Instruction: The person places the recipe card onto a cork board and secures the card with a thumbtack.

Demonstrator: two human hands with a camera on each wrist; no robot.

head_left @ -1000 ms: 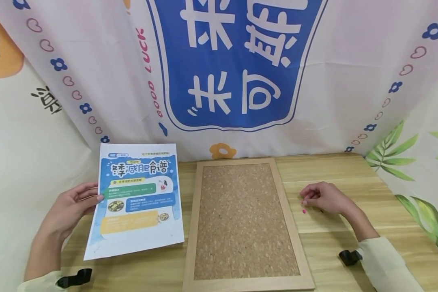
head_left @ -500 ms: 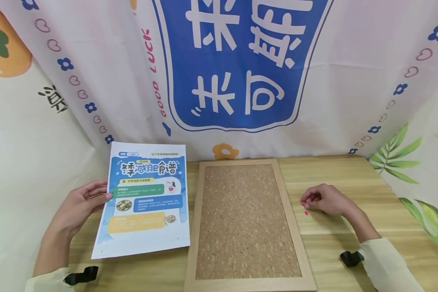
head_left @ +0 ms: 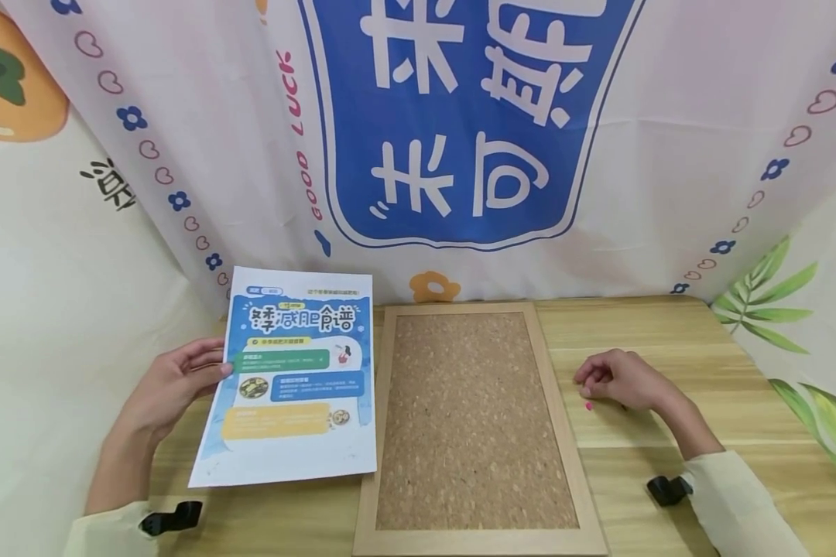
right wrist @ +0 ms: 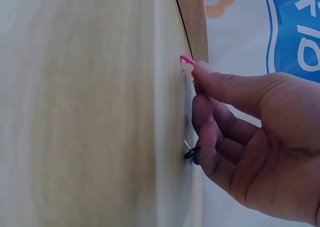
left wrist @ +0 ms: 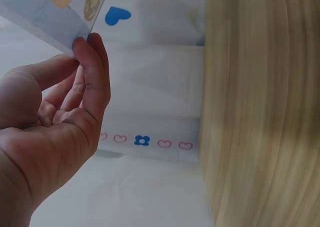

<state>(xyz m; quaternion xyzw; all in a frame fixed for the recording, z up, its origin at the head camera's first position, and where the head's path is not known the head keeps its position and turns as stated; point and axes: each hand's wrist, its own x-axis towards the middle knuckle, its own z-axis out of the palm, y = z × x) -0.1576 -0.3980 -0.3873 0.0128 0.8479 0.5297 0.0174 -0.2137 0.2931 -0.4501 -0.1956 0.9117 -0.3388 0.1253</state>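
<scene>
My left hand [head_left: 170,391] pinches the left edge of a printed paper sheet [head_left: 296,371] between thumb and fingers. The sheet is held up, tilted, left of a wood-framed cork board [head_left: 477,422]; its lower right corner overlaps the frame. The left wrist view shows the pinch at the sheet's edge [left wrist: 50,17]. Right of the board, my right hand [head_left: 623,379] is low over the table with curled fingers. Its thumb and forefinger pinch a small reddish thumbtack [right wrist: 193,73], mostly hidden. A pink thumbtack [right wrist: 187,60] lies just beside the fingertips.
Near the lower fingers lie a black thumbtack [right wrist: 191,152] and a blue one [right wrist: 196,160]. The wooden table [head_left: 669,333] meets a printed cloth backdrop [head_left: 627,216] behind the board, with cloth at both sides.
My left hand has carried the sheet rightward, closer to the cork board. The right hand has stayed nearly in place over the thumbtacks; its fingers have shifted slightly. The head view has drifted a little.
</scene>
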